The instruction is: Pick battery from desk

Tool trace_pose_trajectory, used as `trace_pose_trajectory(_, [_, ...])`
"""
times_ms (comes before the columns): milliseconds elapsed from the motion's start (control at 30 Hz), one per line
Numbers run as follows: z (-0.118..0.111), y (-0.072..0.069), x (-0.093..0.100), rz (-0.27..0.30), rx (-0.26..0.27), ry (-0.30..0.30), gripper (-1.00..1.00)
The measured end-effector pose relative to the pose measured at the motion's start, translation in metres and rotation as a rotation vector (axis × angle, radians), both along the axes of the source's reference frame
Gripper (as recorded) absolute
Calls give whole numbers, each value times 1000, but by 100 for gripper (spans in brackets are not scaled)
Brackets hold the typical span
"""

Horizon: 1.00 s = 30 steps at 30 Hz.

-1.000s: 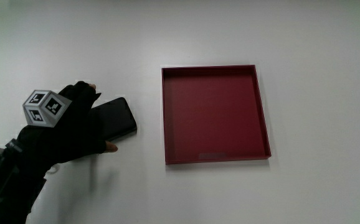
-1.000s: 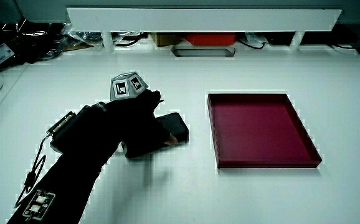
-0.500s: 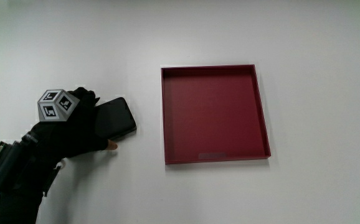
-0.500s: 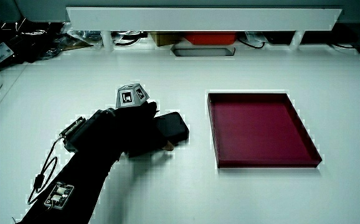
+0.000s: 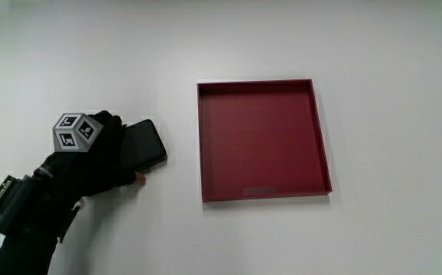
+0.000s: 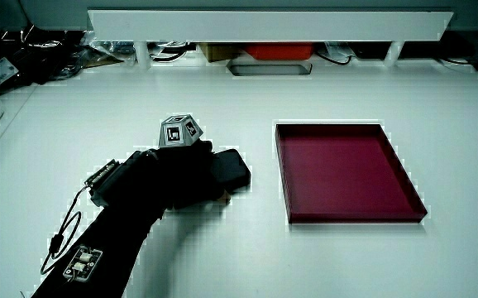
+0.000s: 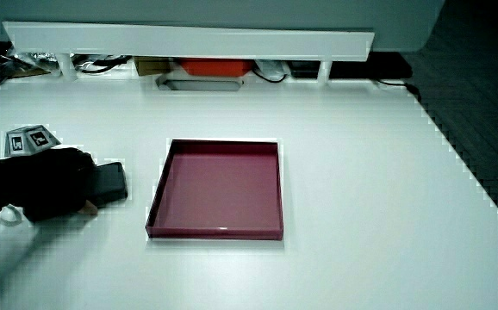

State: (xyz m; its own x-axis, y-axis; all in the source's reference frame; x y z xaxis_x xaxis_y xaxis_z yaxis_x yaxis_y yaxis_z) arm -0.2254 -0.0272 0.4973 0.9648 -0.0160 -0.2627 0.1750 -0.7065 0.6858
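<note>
1. The battery (image 5: 143, 143), a flat black slab, lies on the white table (image 5: 374, 229) beside the red tray (image 5: 264, 191).
2. The hand (image 5: 99, 156) rests over the battery's end; its grip wraps around that end.
3. In both side views the tray (image 6: 351, 217) (image 7: 214, 232) holds nothing.

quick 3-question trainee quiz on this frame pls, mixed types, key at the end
1. True or false: the red tray holds the battery.
2. What is the hand closed on?
A) the tray's rim
B) the flat black battery
C) nothing
3. Fill in: the battery lies on the ____, beside the tray.

Key:
1. False, the tray is empty in the main view and both side views.
2. B
3. table
</note>
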Motion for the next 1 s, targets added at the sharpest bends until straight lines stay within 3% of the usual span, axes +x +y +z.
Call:
trace_pose_trajectory(233, [2,0,5,37,44,-8,62])
trace_pose_trajectory(433, [2,2,2,5,70,16,100])
trace_pose_trajectory(667, [1,5,-1,20,133,43,100])
trace_pose_trajectory(900, [-10,2,2,23,149,67,100])
trace_pose_trajectory(1000, [-17,-1,8,15,162,111,100])
